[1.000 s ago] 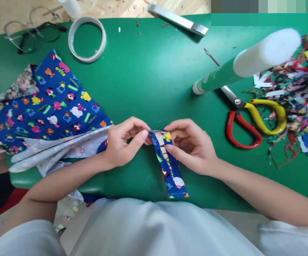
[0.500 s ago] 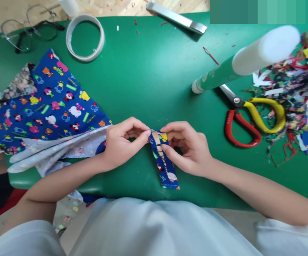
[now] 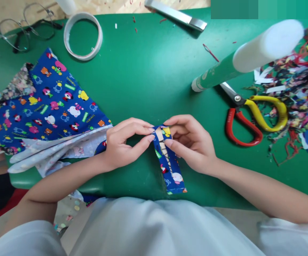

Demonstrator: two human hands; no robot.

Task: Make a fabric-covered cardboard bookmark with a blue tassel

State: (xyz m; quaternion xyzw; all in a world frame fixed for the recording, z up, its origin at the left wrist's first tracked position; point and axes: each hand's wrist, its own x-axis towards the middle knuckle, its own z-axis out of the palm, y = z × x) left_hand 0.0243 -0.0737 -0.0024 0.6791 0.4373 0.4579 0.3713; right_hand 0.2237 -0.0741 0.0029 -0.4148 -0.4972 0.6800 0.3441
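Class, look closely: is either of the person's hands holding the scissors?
No, the scissors lie on the table, while the left hand and right hand are both at the blue strip.

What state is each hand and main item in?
Blue strip, held, light middle showing
Left hand, pinching strip's upper corner
Right hand, holding strip's upper edge
Scissors, lying, blades partly hidden
Green-and-white tube, upright
Tape roll, flat
Blue cloth, partly folded over
Scraps, heaped

One head-worn camera looks steeply down and forward from close above the near edge of the surface (image 3: 132, 78), reaching past its far edge.
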